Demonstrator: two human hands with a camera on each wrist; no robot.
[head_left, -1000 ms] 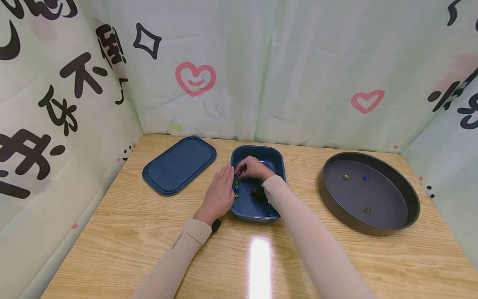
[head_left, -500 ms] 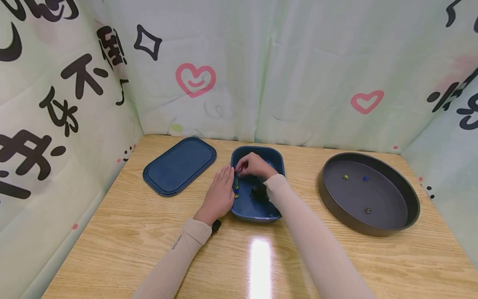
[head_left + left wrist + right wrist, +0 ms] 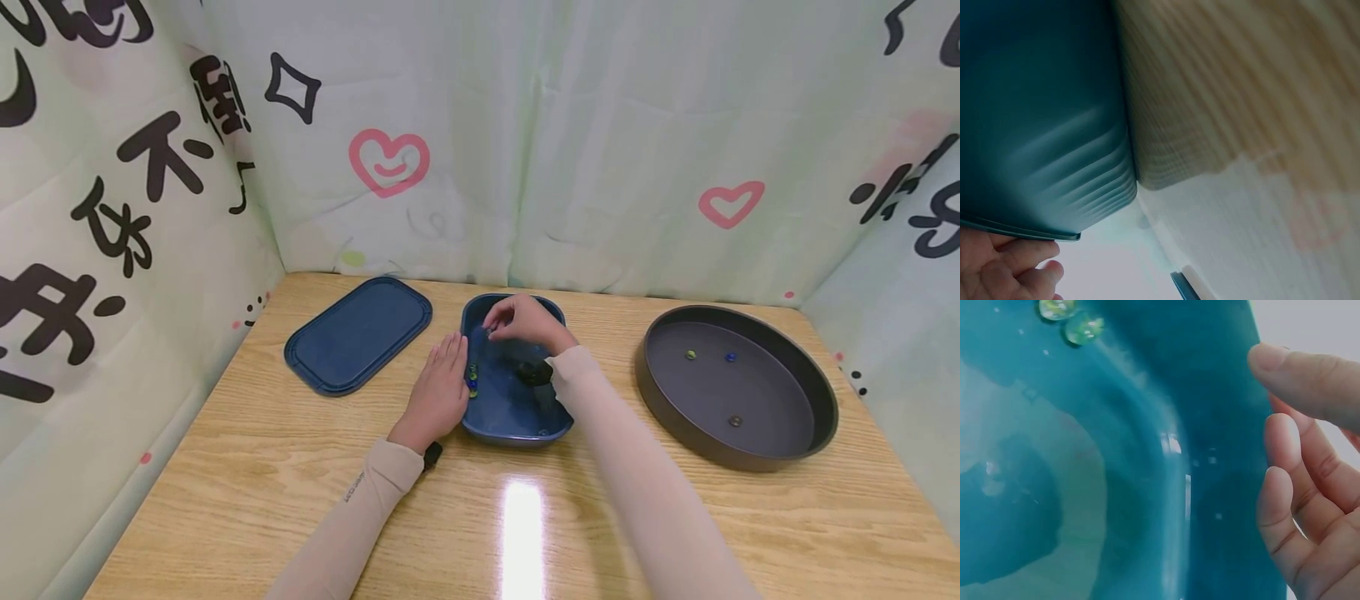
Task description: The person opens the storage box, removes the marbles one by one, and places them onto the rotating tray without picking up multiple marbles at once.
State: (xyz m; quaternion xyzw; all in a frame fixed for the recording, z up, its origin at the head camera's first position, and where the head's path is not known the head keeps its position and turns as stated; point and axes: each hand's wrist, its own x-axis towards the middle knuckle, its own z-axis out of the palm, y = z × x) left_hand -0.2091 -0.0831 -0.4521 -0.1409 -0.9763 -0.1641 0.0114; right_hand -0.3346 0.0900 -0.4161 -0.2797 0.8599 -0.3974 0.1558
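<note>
A deep blue plastic container [image 3: 517, 435] stands in the middle of the table. Several yellow-green and blue glass marbles [image 3: 472, 383] lie in a row along its left inner wall, and green ones [image 3: 1084, 329] show in the right wrist view. My left hand [image 3: 435, 387] rests with straight fingers along the left rim; its fingertips [image 3: 1025, 256] touch that rim in the left wrist view. Above the container's far half is my right hand [image 3: 525, 321], fingers loosely bent and thumb apart from them. I see nothing held between these fingers [image 3: 1282, 440].
A flat blue lid [image 3: 360, 333] lies on the wooden table [image 3: 300, 492] to the left. At the right stands a round dark grey pan [image 3: 720, 400] holding a yellow-green marble [image 3: 691, 355], a blue marble [image 3: 731, 357] and a brownish marble [image 3: 736, 422]. Printed curtains [image 3: 615, 150] close off the back.
My right hand has lifted away from the container's left wall and moved back and to the right, uncovering part of that wall. The left hand stays at the rim.
</note>
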